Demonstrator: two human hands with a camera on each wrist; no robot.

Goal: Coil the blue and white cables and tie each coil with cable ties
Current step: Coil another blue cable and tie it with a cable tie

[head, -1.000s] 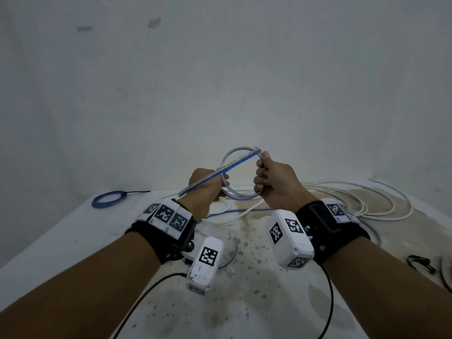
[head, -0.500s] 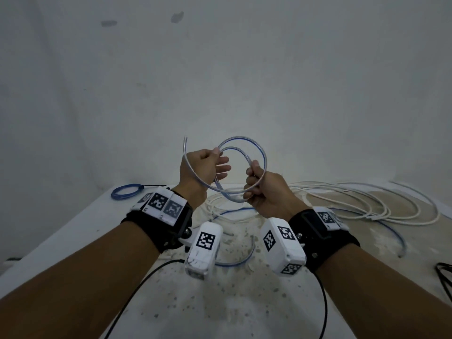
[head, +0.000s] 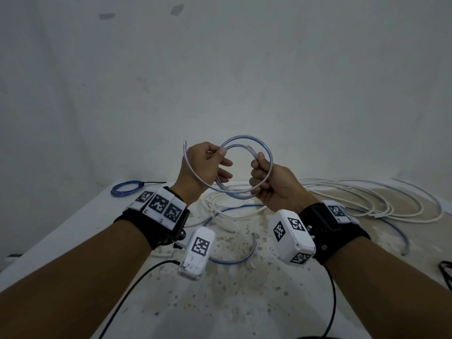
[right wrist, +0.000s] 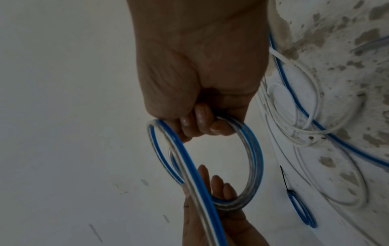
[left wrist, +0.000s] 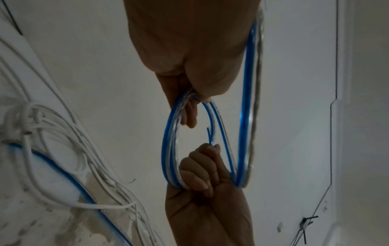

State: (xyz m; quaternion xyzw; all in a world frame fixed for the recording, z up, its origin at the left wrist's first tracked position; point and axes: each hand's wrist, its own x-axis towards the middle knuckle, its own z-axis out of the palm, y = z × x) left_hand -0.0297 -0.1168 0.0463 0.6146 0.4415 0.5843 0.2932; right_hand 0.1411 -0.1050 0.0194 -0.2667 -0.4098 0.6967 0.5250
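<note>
Left hand pinches the clear, blue-striped round cable coil between thumb and fingertips; right hand grips its opposite side.

loose white cables sprawled right, tied blue coil far left, bare table nearest

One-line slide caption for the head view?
Both hands, left and right, hold a blue cable coil above the table.
</note>
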